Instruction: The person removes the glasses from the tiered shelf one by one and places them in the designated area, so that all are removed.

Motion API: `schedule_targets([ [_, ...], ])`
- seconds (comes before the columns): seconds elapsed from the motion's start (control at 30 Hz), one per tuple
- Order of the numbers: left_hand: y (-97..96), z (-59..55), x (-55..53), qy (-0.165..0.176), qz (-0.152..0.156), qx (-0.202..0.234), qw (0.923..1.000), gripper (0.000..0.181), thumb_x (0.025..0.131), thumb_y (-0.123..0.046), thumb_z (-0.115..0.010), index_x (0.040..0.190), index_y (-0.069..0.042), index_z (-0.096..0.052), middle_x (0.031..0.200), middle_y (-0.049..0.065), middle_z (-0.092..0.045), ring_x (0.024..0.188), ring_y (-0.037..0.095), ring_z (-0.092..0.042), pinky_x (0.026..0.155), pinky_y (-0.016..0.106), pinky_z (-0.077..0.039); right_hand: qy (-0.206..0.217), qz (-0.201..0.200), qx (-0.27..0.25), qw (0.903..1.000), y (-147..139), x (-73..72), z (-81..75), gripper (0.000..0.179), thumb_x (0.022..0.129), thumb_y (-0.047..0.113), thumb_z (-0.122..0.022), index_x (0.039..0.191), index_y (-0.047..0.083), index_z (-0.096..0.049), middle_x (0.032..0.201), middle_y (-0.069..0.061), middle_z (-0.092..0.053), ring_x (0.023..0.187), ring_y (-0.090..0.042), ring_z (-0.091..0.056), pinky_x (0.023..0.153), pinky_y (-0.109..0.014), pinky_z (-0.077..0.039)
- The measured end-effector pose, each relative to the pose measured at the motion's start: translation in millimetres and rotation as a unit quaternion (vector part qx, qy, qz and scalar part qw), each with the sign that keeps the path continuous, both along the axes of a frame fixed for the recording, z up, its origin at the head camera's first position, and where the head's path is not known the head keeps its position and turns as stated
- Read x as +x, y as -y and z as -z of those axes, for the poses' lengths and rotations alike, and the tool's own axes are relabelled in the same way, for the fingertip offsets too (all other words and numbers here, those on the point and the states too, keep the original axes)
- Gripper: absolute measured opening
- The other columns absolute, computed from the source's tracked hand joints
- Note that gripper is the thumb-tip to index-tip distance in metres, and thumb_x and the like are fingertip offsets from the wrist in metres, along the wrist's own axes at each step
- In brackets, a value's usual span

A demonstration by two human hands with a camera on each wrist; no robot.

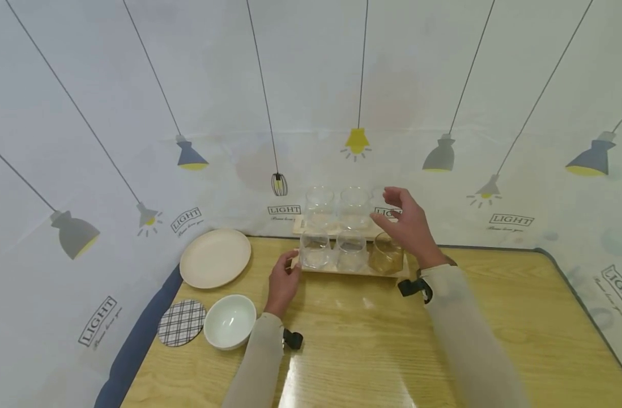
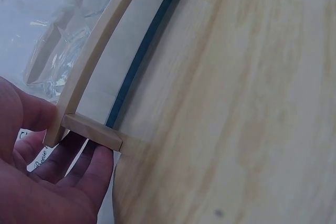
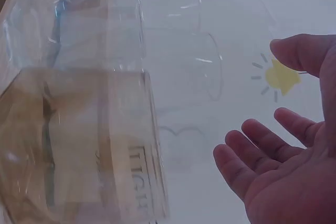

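Note:
A two-tier wooden rack (image 1: 349, 273) stands at the back of the table, bearing drinking glasses. Its left end is gripped by my left hand (image 1: 282, 286), thumb on top and fingers beneath the wooden crosspiece (image 2: 94, 131). On the front tier are a clear glass (image 1: 315, 250), another clear glass (image 1: 352, 252) and an amber glass (image 1: 387, 253) at the right. Two more clear glasses sit on the raised rear tier, one at left (image 1: 319, 207), one beside it (image 1: 354, 207). My right hand (image 1: 409, 226) hovers above the amber glass (image 3: 79, 145), fingers spread, holding nothing.
To the left lie a cream plate (image 1: 215, 259), a plaid round coaster (image 1: 182, 323) and a pale bowl (image 1: 230, 322). A white sheet wall (image 1: 311, 102) printed with lamps rises right behind the rack. The wooden table (image 1: 352, 345) extends toward the front and right.

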State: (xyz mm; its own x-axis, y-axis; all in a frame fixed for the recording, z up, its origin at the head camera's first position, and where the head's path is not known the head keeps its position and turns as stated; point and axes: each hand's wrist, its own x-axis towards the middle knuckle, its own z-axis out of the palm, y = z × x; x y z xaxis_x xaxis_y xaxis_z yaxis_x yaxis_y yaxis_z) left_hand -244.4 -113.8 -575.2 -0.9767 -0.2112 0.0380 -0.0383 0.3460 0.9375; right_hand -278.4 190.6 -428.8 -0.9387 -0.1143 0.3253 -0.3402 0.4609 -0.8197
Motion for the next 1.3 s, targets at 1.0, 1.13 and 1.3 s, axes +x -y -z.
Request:
schedule_targets([
  [1.0, -1.1, -5.0, -2.8, 0.035, -0.011, 0.012, 0.9993, 0.033, 0.102, -0.014, -0.066, 0.135, -0.018, -0.069, 0.145, 0.01, -0.066, 0.125, 0.033, -0.066, 0.1, 0.049, -0.057, 0.086, -0.005, 0.025, 0.996, 23.4, -44.2, 12.2, 0.089, 0.091, 0.051, -0.081, 0.161, 0.015, -0.04, 0.16, -0.012, -0.048, 0.149, -0.038, -0.044, 0.117, -0.058, -0.044],
  [1.13, -0.7, -5.6, -2.5, 0.033, -0.012, 0.01, 0.9993, 0.033, 0.102, -0.014, -0.066, 0.135, -0.018, -0.069, 0.144, 0.011, -0.066, 0.124, 0.033, -0.066, 0.098, 0.049, -0.058, 0.065, 0.003, 0.021, 0.9977, 12.9, -35.2, 6.8, 0.088, 0.091, 0.052, -0.08, 0.16, 0.016, -0.041, 0.159, -0.011, -0.049, 0.148, -0.036, -0.045, 0.117, -0.056, -0.044],
  [1.3, -0.5, -4.3, -2.5, 0.025, -0.008, 0.008, 0.9996, 0.033, 0.102, -0.013, -0.067, 0.134, -0.016, -0.069, 0.143, 0.012, -0.067, 0.123, 0.034, -0.066, 0.097, 0.049, -0.058, 0.056, 0.02, 0.021, 0.998, -6.5, -17.4, 0.0, 0.089, 0.092, 0.056, -0.078, 0.162, 0.018, -0.039, 0.16, -0.011, -0.049, 0.149, -0.036, -0.044, 0.115, -0.058, -0.044],
])
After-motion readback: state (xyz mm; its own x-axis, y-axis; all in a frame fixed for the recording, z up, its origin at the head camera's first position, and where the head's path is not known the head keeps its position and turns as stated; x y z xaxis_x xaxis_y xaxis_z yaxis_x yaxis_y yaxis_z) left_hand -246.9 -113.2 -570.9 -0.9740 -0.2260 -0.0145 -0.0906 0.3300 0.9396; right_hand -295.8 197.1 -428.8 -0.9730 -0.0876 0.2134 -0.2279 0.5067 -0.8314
